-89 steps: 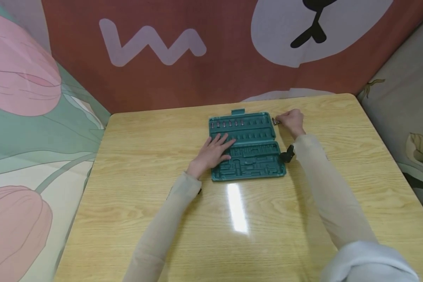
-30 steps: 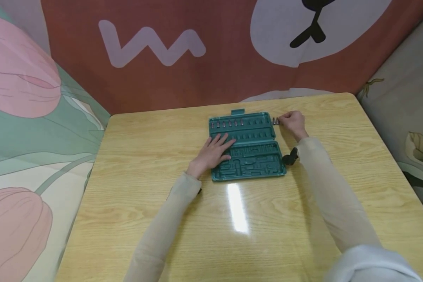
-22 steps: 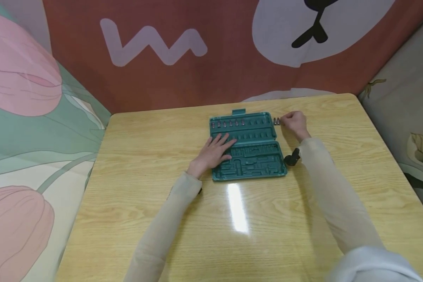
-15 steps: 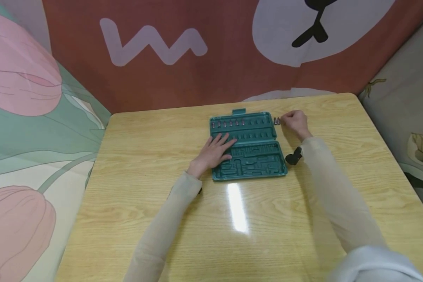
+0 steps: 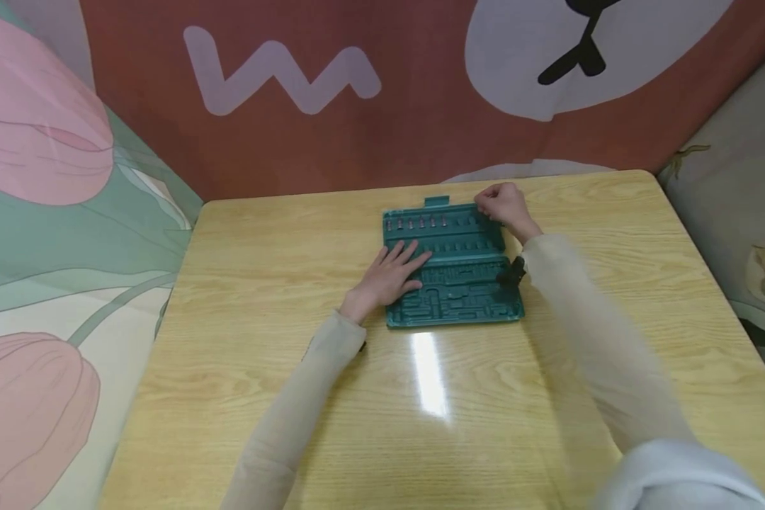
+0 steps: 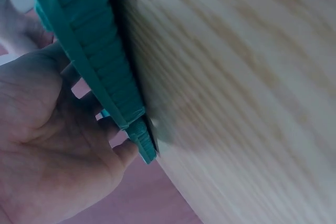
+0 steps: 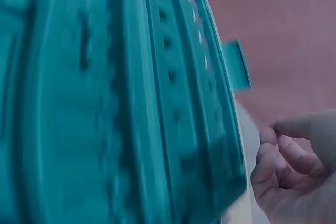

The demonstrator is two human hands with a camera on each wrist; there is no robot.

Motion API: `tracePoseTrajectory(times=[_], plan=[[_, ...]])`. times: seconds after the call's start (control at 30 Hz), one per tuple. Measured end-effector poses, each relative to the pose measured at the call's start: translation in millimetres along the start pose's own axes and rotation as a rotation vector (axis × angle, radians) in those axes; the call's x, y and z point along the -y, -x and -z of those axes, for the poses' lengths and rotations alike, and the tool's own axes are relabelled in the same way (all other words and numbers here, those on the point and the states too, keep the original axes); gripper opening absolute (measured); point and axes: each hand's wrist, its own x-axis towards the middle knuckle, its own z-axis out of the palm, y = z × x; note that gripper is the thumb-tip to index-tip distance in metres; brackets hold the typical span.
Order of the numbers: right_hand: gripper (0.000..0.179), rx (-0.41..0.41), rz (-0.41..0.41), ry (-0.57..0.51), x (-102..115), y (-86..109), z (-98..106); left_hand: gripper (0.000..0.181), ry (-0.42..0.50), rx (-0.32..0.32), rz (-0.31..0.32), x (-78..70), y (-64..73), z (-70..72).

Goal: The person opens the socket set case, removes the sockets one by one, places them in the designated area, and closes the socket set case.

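Observation:
A green moulded tool case (image 5: pixel 449 290) lies unfolded on the table, with a row of several small metal bits (image 5: pixel 421 222) in its upper half. My left hand (image 5: pixel 382 280) rests spread and flat on the left side of the case. In the left wrist view, its fingers reach over the case's edge (image 6: pixel 97 51). My right hand (image 5: pixel 506 209) is over the case's upper right corner, thumb and fingertips pinched together. The right wrist view shows that pinch just past the case's edge; the fingers hide the small bit between them.
A latch tab (image 5: pixel 436 201) sticks out at the back of the case. Slots without bits run right of the row. Patterned cloth (image 5: pixel 293 149) hangs behind the wooden table (image 5: pixel 261 283). A black wrist camera (image 5: pixel 512 273) hangs below the right sleeve.
My right hand has moved left from beside the loose bits on the table to the case's upper right corner, keeping its pinch. The left hand has stayed on the case.

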Motion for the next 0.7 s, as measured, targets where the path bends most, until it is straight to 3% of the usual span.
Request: tracePoseTrajectory(times=[0.13, 0.3, 0.7], plan=[[0.032, 0.05, 0.041, 0.041, 15, -2.8, -21, 0.061, -0.027, -0.002, -0.003, 0.3, 0.4, -0.7], [0.028, 0.101, 0.048, 0.101, 16, -5.6, -39, 0.061, -0.046, -0.014, -0.017, -1.5, 1.3, -1.0], [0.033, 0.1, -0.038, 0.129, 20, -14.1, -51, 0.061, -0.096, -0.032, -0.028, 2.5, 1.2, -4.7]])
